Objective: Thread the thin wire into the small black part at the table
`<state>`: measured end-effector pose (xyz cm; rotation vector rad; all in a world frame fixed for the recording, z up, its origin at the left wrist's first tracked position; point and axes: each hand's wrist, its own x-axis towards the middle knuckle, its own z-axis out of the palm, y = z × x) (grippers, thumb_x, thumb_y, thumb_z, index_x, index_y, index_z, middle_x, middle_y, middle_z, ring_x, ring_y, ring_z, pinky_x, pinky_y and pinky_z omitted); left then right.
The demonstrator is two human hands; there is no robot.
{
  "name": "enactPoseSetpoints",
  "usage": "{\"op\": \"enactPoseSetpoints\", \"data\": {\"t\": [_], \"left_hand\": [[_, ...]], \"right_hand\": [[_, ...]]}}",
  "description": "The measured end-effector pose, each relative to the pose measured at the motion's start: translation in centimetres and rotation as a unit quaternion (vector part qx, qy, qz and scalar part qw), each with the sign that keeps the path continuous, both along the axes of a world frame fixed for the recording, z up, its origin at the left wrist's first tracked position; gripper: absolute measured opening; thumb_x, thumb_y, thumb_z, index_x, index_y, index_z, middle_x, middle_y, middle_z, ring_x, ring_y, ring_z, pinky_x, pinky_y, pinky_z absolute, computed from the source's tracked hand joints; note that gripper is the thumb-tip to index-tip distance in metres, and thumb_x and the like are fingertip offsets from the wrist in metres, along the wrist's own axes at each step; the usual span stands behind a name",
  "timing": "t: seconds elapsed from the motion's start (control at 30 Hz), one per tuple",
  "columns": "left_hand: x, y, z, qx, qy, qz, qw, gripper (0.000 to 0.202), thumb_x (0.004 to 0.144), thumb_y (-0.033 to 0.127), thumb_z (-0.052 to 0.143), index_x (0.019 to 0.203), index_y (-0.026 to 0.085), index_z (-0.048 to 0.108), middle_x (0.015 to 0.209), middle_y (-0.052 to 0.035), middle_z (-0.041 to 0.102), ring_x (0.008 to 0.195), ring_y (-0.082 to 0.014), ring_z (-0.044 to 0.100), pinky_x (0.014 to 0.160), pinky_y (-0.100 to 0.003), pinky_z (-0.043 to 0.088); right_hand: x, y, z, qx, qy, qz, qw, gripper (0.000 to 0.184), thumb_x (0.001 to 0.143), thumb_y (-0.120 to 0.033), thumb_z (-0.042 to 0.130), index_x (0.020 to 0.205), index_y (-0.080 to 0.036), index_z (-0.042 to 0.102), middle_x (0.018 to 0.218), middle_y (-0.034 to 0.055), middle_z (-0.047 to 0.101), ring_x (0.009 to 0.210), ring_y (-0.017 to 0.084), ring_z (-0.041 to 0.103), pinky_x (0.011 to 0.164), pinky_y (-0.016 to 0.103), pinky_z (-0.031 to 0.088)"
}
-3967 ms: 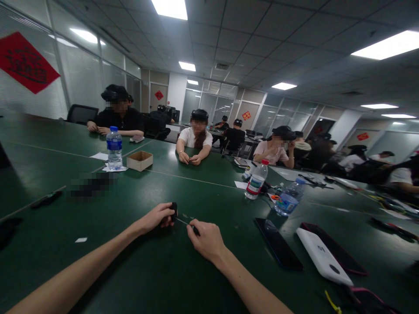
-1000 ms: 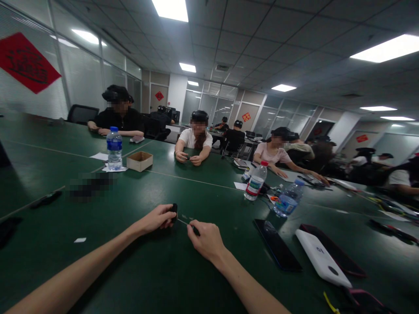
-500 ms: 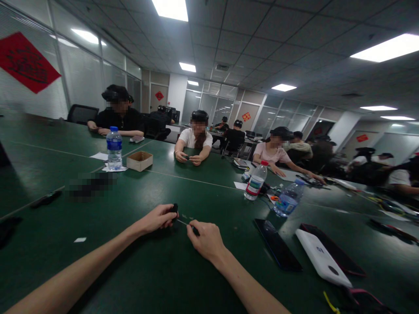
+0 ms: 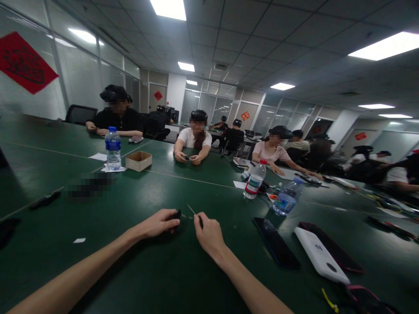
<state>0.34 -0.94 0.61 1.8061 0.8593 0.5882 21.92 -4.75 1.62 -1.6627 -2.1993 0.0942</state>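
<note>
Near the middle of the green table [image 4: 131, 270], my left hand [image 4: 159, 223] is closed around a small black object [image 4: 178, 214]. Most of that object is hidden behind the fingers, so its kind is unclear. My right hand [image 4: 210, 233] grips what looks like a small screwdriver [image 4: 191, 209], its thin metal shaft pointing up and left. A dark handle is mostly covered by the palm. The shaft's tip is apart from the black object. A few tiny pale bits lie on the table between the hands.
Right of my hands lie a dark phone [image 4: 276, 242] and a white device [image 4: 322, 255]. Two bottles, one red-capped [image 4: 254, 181] and one blue-capped [image 4: 288, 198], stand beyond. A cardboard box [image 4: 139, 162] and another bottle [image 4: 113, 150] are left. Co-workers sit across the table.
The shaft has come away from the black object and now points upward. My right hand has shifted slightly right; my left hand has turned and lowered a little.
</note>
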Motion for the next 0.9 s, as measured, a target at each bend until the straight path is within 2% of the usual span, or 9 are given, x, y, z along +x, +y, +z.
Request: {"op": "enactPoseSetpoints", "data": {"t": [0.17, 0.33, 0.53, 0.73, 0.9], "left_hand": [[-0.1, 0.2, -0.1, 0.001, -0.009, 0.018, 1.000, 0.039, 0.082, 0.053, 0.050, 0.089, 0.015, 0.052, 0.071, -0.0005, 0.055, 0.065, -0.0127, 0.051, 0.057, -0.022, 0.038], [-0.5, 1.0, -0.7, -0.030, -0.063, 0.042, 0.997, 0.041, 0.082, 0.056, 0.048, 0.086, 0.015, 0.050, 0.069, 0.0003, 0.054, 0.055, -0.0092, 0.046, 0.050, -0.020, 0.033], [-0.8, 1.4, -1.2, -0.045, -0.087, 0.043, 0.994, 0.041, 0.081, 0.055, 0.050, 0.092, 0.015, 0.050, 0.069, 0.0004, 0.053, 0.053, -0.0085, 0.046, 0.047, -0.020, 0.032], [-0.9, 1.2, -1.0, -0.043, -0.111, 0.046, 0.992, 0.038, 0.084, 0.050, 0.048, 0.095, 0.014, 0.050, 0.070, 0.0005, 0.052, 0.055, -0.0087, 0.047, 0.047, -0.020, 0.032], [-0.8, 1.0, -0.7, -0.026, -0.077, 0.043, 0.996, 0.037, 0.084, 0.051, 0.049, 0.088, 0.015, 0.049, 0.067, 0.0018, 0.051, 0.053, -0.0080, 0.045, 0.047, -0.020, 0.032]], "right_hand": [[-0.3, -0.5, 0.2, 0.013, -0.020, 0.038, 0.999, 0.041, 0.098, -0.042, 0.027, 0.101, -0.021, 0.062, 0.082, 0.0044, 0.069, 0.068, 0.014, 0.064, 0.059, 0.021, 0.041], [-0.4, -0.8, 0.5, 0.009, -0.031, 0.070, 0.997, 0.041, 0.097, -0.043, 0.029, 0.097, -0.022, 0.064, 0.082, 0.0027, 0.069, 0.068, 0.013, 0.064, 0.060, 0.020, 0.041], [-0.5, -0.9, 0.7, 0.008, -0.028, 0.076, 0.997, 0.041, 0.096, -0.043, 0.029, 0.096, -0.022, 0.064, 0.078, 0.0015, 0.068, 0.064, 0.012, 0.062, 0.060, 0.021, 0.040], [-0.4, -0.8, 0.7, 0.000, -0.033, 0.085, 0.996, 0.042, 0.096, -0.043, 0.029, 0.097, -0.022, 0.065, 0.081, 0.0020, 0.069, 0.066, 0.013, 0.063, 0.061, 0.021, 0.042], [-0.4, -0.9, 0.8, -0.005, -0.030, 0.092, 0.995, 0.041, 0.096, -0.043, 0.029, 0.096, -0.022, 0.065, 0.080, 0.0021, 0.068, 0.066, 0.013, 0.063, 0.060, 0.021, 0.043]]}}
